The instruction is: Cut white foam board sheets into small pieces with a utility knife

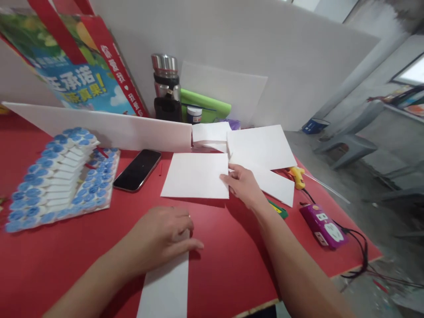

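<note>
My right hand [243, 184] pinches the right edge of a white rectangular board [197, 176], thumb on its face and fingers at the side. Nearer to me, my left hand [165, 236] lies over the top end of a long white board strip [167, 289]. Its fingers bend downward, and its thumb sticks out apart from them past the strip's right edge. Beyond my right hand lie a larger white board [261, 145] and another white piece [276, 184], partly overlapping. A green object [279, 209] shows partly behind my right forearm.
On the red table [228, 265] are a phone [137, 170], a blue-decorated white structure [56, 181], a yellow glue gun [297, 176] and a purple power strip [323, 226] with cables. An upright white panel [132, 130] stands before a flask [165, 84] and colourful bag [82, 66].
</note>
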Tool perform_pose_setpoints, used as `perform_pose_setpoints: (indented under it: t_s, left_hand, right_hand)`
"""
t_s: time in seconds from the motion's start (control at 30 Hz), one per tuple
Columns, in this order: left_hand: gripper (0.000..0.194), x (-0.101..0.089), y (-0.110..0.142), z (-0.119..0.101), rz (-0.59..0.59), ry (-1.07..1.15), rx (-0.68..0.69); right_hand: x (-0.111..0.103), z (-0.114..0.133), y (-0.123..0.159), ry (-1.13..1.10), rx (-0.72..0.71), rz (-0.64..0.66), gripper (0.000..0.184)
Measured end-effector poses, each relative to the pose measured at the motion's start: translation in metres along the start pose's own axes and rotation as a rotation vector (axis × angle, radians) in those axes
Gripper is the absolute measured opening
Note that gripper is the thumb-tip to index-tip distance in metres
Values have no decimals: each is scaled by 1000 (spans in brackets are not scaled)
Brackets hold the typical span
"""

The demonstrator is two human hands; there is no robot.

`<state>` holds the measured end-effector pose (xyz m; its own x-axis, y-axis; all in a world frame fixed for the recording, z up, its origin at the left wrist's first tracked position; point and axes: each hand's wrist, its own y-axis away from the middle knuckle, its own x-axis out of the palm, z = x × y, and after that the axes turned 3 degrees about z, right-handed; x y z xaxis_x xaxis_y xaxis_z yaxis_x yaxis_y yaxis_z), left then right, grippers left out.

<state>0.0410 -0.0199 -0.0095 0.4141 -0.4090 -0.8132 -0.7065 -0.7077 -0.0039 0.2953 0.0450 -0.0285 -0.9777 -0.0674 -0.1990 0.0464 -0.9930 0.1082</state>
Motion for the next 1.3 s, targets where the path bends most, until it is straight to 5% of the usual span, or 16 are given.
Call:
perform_pose_setpoints:
  t_s: [0.07,0.2,0.37,0.5,0.73,1.13,1.3]
  left_hand:
    - [44,10,11,-9,-33,-221,12]
    - [117,27,48,-17,-7,-379,22]
    - [139,25,87,-5,145,-345,-271]
    - [155,25,92,1,211,-276,-350]
    - [152,16,78,-11,362,-222,-306]
    - [149,18,81,-11,311,-220,-342]
    - [148,26,94,-12,260,-229,-308]
  right_hand:
    - [-1,-8,-5,110,0,56,35]
    - [5,-15,-8,280,-15,77,32]
    - [10,-15,-6,401,-45,52,32]
    - [12,-14,-5,423,-52,56,36]
    - [13,-13,-3,444,-55,59,36]
    - [18,-10,1,503,-115,47,46]
    - [18,-8,1,541,-168,79,35]
